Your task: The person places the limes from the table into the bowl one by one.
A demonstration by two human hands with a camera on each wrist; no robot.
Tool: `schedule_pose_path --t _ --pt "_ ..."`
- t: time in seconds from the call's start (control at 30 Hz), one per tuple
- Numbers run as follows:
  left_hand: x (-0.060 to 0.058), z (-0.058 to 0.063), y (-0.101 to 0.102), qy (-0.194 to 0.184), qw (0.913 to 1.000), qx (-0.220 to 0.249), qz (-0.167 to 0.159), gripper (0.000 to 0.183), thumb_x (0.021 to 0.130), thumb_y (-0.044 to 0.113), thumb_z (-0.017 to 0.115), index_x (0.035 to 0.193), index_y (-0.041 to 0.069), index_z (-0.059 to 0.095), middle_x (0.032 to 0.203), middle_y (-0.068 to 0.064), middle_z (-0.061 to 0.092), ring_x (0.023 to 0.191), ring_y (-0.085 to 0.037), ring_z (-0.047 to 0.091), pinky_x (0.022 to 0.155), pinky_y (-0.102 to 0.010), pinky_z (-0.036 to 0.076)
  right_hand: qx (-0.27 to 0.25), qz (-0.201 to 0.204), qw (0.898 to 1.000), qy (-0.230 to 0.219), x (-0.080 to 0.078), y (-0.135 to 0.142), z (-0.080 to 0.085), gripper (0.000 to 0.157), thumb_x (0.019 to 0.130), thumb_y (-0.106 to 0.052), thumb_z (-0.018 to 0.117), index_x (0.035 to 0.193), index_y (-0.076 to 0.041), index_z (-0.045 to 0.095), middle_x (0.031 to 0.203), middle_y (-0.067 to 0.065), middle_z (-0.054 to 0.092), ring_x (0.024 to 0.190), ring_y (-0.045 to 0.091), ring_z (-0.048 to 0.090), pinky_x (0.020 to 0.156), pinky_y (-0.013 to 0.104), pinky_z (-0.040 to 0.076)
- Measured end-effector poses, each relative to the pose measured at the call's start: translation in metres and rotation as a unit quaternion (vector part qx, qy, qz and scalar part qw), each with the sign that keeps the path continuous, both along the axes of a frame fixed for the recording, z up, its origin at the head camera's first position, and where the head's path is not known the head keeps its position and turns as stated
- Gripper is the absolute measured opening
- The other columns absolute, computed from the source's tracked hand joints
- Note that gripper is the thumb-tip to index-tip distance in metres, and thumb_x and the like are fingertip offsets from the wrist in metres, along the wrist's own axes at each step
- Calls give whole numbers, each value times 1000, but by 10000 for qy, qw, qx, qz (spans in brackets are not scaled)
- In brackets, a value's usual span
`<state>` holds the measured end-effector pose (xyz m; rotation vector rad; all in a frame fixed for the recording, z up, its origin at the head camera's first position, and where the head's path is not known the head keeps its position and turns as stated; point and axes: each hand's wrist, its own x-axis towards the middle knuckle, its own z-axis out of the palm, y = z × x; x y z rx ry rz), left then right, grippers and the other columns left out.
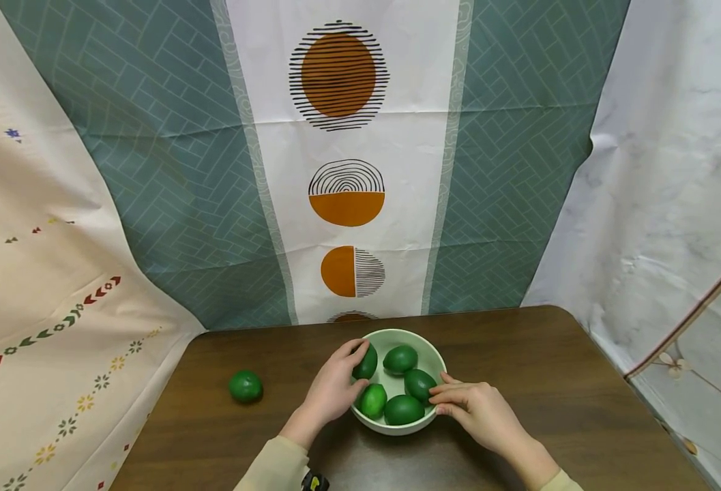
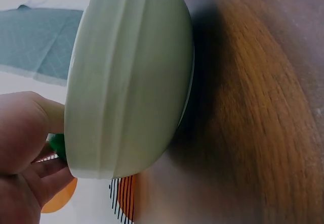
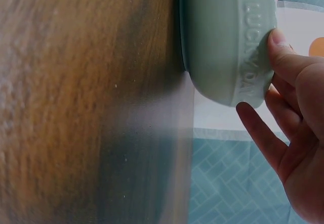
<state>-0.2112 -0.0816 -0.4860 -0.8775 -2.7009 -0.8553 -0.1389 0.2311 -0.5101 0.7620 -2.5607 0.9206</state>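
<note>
A pale green bowl (image 1: pixel 436 354) with ribbed sides stands on the dark wooden table. Inside lie several glossy dark green oval fruits (image 1: pixel 404 410) and one smaller, brighter green fruit (image 1: pixel 373 401). My left hand (image 1: pixel 333 383) reaches over the bowl's left rim, its fingers and thumb curled round a dark green fruit (image 1: pixel 366 363). In the left wrist view, that fruit (image 2: pixel 58 145) shows partly between thumb and fingers, behind the bowl wall. On the opposite side my right hand (image 1: pixel 473 409) pinches the rim, thumb outside and fingertips over the edge. Raised lettering marks the bowl wall (image 3: pixel 228 42) in the right wrist view.
Another green fruit (image 1: pixel 245 387) lies alone on the table (image 1: pixel 544 382), left of the bowl. A teal and white patterned cloth (image 1: pixel 360 143) hangs behind the table's back edge. Pale patterned cloths hang at the left and right.
</note>
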Motion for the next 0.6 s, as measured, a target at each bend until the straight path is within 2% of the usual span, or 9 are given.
schedule_pose_path --t 0.37,0.6 --pt "-5 -1 11 354 9945 -987 -71 66 90 2 85 151 2 60 156 -18 52 141 -35 54 109 -48 54 -28 31 10000 11 0 -1 0 17 90 -22 87 106 -24 87 117 -14 78 124 28 70 94 49 63" --pt "-9 0 18 586 9851 -1612 -152 61 91 1 82 149 3 63 152 -17 56 140 -33 54 106 -46 57 -25 53 10000 65 0 0 1 16 91 -24 85 107 -23 87 117 -13 78 123 29 70 92 48 63"
